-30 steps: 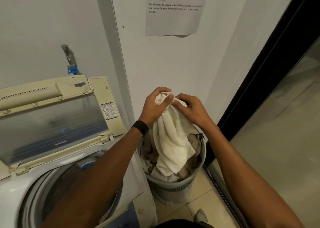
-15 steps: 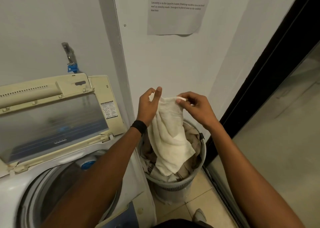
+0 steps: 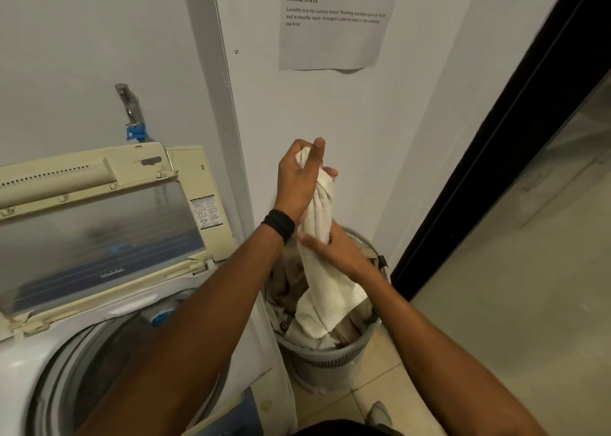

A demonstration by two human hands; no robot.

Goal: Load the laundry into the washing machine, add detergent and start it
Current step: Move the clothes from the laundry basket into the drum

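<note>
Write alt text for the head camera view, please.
A person's left hand grips the top of a cream towel and the right hand holds its middle, over a grey laundry basket of clothes. An open washing machine stands beside it.

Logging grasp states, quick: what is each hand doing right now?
Left hand: grips the top of the white towel.
Right hand: grips the same towel lower down, above the laundry basket.

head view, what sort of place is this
Probably a small laundry corner of a home: a top-loading washing machine with its lid raised, a grey laundry basket of clothes beside it, and a water tap on the wall behind.
</note>
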